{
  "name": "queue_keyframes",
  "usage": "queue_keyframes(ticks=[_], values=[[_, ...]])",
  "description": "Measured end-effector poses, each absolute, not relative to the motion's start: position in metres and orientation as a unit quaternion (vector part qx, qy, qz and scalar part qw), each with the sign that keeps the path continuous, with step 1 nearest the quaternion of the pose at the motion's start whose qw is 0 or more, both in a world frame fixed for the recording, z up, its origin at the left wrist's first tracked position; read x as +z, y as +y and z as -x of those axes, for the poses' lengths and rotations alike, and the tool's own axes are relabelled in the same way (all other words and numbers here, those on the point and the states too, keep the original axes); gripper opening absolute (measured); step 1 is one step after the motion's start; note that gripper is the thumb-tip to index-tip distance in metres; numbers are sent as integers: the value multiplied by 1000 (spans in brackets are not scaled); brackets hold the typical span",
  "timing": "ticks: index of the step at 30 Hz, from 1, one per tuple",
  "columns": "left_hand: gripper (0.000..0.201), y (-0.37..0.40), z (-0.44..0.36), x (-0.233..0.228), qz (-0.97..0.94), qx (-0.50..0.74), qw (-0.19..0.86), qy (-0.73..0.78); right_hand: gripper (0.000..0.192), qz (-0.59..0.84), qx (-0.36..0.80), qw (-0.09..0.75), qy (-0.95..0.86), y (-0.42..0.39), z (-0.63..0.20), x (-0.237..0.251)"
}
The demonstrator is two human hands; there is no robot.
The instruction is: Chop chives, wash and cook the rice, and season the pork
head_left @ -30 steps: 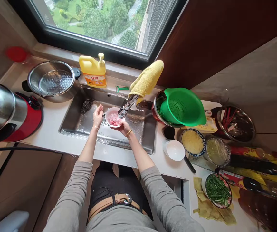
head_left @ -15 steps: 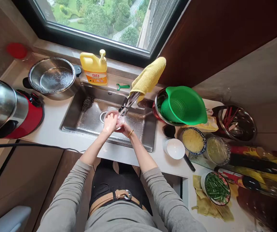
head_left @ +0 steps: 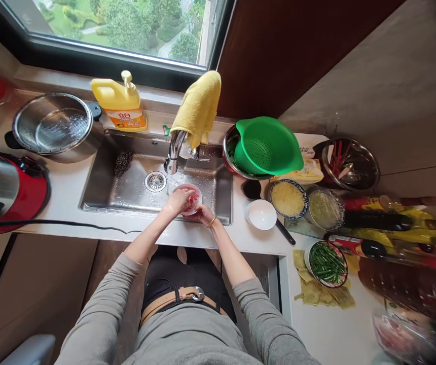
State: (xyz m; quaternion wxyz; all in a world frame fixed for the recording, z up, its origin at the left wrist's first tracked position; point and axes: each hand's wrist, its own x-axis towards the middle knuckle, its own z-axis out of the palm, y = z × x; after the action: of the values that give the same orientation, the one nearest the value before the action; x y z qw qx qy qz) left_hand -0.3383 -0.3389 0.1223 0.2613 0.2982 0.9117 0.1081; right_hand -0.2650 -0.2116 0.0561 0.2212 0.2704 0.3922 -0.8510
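Over the front right part of the steel sink (head_left: 100, 198), a small white bowl (head_left: 200, 190) holds wet reddish pieces, too small to name. My right hand (head_left: 205, 215) grips the bowl's lower right side, its fingers partly hidden beneath it. My left hand (head_left: 179, 201) reaches over the left rim, fingers curled together down among the red pieces; what they hold is hidden. Just behind and left of the bowl stands the chrome faucet (head_left: 174, 153), a yellow cloth (head_left: 198, 107) draped over it.
A steel scrubber (head_left: 122, 163) lies at the sink's left, near the drain (head_left: 155, 181). Behind stands a yellow detergent jug (head_left: 121, 106). To the right are a green colander (head_left: 269, 147), a white empty bowl (head_left: 261, 215), shredded food (head_left: 288, 198) and cut greens (head_left: 328, 263) in bowls.
Both hands and the bowl have moved from under the faucet spout toward the sink's front right. The left fingers now dip into the bowl. The camera view has shifted right.
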Motion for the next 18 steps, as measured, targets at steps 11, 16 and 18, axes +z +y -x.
queue_keyframes(ticks=[11,16,18], values=[[46,-313,320,124,-340,20,281,897,57,-246,-870,203,376,-194,252,53],[49,-312,317,134,-356,31,220,908,57,-251,-880,181,361,-190,249,53],[39,-307,316,133,-330,18,223,917,57,-261,-879,176,358,-188,248,55]])
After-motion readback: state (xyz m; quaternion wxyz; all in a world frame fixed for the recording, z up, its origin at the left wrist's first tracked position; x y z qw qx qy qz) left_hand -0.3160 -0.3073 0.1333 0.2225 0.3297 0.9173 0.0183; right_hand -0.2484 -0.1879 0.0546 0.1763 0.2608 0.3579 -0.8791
